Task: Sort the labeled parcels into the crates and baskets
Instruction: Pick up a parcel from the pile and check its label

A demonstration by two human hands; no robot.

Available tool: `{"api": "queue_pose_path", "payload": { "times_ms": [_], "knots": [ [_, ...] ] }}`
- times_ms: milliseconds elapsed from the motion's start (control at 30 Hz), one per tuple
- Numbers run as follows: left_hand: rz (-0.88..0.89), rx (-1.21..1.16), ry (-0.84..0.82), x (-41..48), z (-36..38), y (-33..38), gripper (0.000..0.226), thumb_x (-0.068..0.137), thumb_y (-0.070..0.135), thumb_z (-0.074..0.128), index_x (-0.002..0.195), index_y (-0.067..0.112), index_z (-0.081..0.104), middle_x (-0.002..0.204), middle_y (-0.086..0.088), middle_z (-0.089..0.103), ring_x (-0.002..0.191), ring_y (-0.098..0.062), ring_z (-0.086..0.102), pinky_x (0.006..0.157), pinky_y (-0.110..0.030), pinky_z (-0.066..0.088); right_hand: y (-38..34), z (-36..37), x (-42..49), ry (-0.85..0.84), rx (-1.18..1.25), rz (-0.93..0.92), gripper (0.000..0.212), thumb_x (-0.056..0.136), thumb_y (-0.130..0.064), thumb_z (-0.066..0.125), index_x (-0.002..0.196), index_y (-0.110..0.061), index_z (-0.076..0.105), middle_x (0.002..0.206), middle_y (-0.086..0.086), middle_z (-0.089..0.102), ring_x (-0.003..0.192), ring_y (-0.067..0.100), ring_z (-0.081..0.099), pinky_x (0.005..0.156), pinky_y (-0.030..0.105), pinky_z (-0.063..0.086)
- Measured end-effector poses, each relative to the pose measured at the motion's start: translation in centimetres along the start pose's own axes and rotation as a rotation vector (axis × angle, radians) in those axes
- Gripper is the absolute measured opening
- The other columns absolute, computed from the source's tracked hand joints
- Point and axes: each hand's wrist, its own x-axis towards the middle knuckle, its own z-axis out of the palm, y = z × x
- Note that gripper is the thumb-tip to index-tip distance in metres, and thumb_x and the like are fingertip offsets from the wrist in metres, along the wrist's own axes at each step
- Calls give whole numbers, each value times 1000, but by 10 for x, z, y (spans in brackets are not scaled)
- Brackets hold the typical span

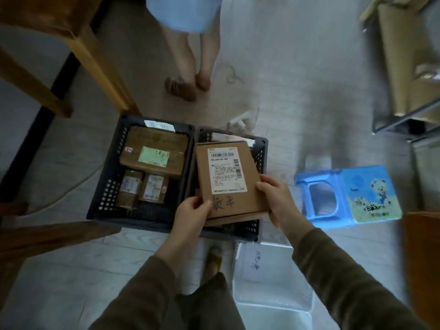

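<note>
Now 1 parcel (228, 172): L hand (190, 211), R hand (277, 198).

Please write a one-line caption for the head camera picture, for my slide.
Left hand and right hand hold a labeled parcel over the right crate; the left crate holds three parcels.

1. The white shipping label (226, 171) on the brown parcel (238, 206) shows the bold number 461-W01-05-760
2. The blue stool (371, 194) reads "Bear"
3. Handwriting on the paper sheet (252, 262) of the white bin (273, 303) is unreadable
</note>
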Motion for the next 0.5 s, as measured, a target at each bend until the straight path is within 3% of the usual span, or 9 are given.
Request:
{"api": "queue_pose_path", "payload": {
  "times_ms": [100,267,400,500],
  "knots": [
    [-73,36,10,37,9,-9,29,95,12,51,124,5,56,115,-12,63,104,-24,60,88,-38,52,13,3,40,0,-9,42,36,98,-10,46,134,-11,47,114,8,59,92,17,59,77,33,52],
    [-237,9,-47,98,12,-25,45,97,12,48,141,15,38,125,-6,55,111,-26,54,72,-37,51,39,18,100,-1,-27,111,39,99,-13,44,138,-14,43,123,8,56,105,22,57,88,40,51],
    [-360,-79,-44,161,15,-47,41,97,7,46,138,10,42,105,-1,58,102,-20,54,92,-42,48,66,29,154,-35,-38,213,43,98,-15,46,141,-18,40,118,6,57,101,22,59,81,39,54],
    [-440,-125,-35,202,17,-62,38,97,6,46,135,2,43,111,-7,57,100,-20,53,99,-41,45,86,33,189,-42,-13,309,47,95,-13,51,140,-18,40,105,2,56,96,21,59,70,33,53]
  ]
}}
